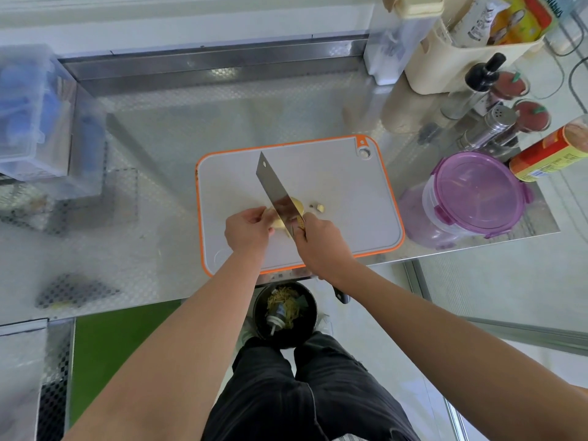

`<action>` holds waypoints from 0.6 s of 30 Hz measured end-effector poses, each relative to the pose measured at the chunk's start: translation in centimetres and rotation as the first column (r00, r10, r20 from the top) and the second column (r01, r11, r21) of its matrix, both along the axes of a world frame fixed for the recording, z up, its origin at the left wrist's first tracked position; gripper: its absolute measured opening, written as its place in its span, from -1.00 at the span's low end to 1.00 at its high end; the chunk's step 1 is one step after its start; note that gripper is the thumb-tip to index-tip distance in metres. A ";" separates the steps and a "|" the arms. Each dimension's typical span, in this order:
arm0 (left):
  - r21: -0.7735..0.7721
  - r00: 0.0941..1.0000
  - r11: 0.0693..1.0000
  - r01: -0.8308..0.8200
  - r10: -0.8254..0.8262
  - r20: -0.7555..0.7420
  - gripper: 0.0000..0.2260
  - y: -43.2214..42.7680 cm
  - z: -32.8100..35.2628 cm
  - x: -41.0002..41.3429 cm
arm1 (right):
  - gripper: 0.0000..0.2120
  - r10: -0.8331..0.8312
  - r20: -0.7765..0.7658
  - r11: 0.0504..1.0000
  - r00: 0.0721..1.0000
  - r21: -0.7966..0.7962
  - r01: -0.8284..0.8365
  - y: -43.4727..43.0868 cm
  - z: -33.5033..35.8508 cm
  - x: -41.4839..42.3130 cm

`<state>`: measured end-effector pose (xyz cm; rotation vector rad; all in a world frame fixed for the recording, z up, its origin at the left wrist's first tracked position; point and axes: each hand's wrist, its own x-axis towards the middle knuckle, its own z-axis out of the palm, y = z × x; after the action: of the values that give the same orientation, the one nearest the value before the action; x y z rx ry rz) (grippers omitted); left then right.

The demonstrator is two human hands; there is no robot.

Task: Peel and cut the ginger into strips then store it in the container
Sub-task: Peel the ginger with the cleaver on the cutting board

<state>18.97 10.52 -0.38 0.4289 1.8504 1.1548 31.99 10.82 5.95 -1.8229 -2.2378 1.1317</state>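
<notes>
Ginger [296, 205] sits near the middle of the cutting board [318, 167], pale yellow and mostly skinless where it shows. I judge the peeling nearly done, with no strips cut and the container [477, 194] to the right still lidded. My right hand [321, 245] grips the knife [275, 186], its blade against the ginger. My left hand [246, 230] pinches the ginger's end, and a small offcut [319, 207] lies just beside it.

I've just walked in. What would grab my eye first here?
A big cleaver, gripped by the right hand, crosses the ginger that the left hand holds over the orange-rimmed cutting board at centre. To its right stands a closed purple-lidded container.
</notes>
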 end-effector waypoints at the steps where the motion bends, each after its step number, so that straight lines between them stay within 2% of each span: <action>1: 0.002 1.000 1.000 0.003 -0.003 -0.004 -0.63 0.0 0.1 0.0 | -0.81 -0.004 0.003 1.000 1.000 -0.004 0.004 0.0 0.0 0.0; 8: 0.001 0.999 1.000 -0.002 0.002 -0.040 -0.62 0.2 0.0 0.2 | -0.84 -0.012 0.065 1.000 0.998 -0.009 0.013 0.4 -0.3 -1.5; 12: -0.003 0.999 0.999 -0.037 0.037 -0.015 -0.83 0.0 0.1 0.4 | -0.81 -0.018 0.106 1.000 0.994 -0.011 0.019 0.1 -0.5 -1.5; 15: -0.007 0.999 1.000 -0.030 0.030 -0.023 -0.84 0.2 -0.1 0.1 | -0.81 -0.017 0.119 0.999 0.993 -0.029 0.021 0.4 -0.4 -2.0; 18: -0.020 0.999 1.000 -0.008 0.007 -0.040 -0.93 0.5 -0.6 -0.1 | -0.81 -0.035 0.119 0.998 0.992 -0.046 0.041 1.3 -0.6 -2.9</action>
<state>18.88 10.98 -0.97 0.4363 1.8979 1.1391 29.11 12.14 5.34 -1.9932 -2.2453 1.1084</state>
